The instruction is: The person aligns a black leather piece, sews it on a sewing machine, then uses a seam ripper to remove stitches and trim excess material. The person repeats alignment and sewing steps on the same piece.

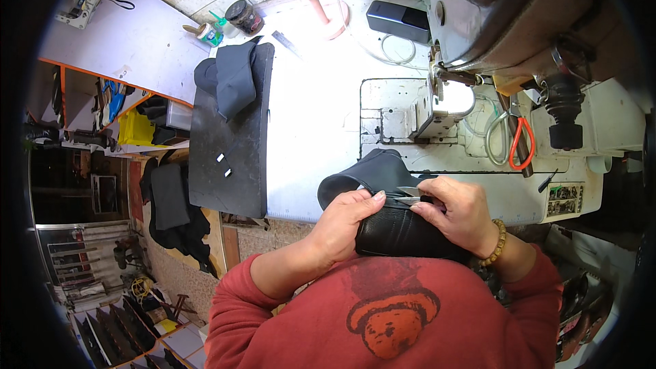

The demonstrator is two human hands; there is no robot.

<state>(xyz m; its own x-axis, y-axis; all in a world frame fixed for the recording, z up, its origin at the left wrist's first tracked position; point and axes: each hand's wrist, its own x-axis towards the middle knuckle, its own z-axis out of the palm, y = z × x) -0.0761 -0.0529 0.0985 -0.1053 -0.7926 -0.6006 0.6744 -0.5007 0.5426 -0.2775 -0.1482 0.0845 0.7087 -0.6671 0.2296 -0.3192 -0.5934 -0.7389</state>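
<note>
Red sweatshirt (383, 314) with a printed figure fills the near edge, and both forearms rise out of it toward the work. Left hand (345, 222) is curled closed over the near-left side of a black leather piece (400, 236), thumb and fingers pinching its upper edge. Right hand (461, 215), with a beaded bracelet (497, 242) at the wrist, is closed around small metal snips (410, 196) — their tips meet the leather's edge right beside the left thumb. Leather bends up and away from the hands into a dark grey fold (372, 171) resting on the white sewing table (307, 116). Just beyond stands the sewing machine (506, 14), and orange-handled scissors (521, 143) lie to its right. Far left on the table sits a black mat (232, 157) carrying more dark leather pieces (229, 78) — well apart from the hands.
</note>
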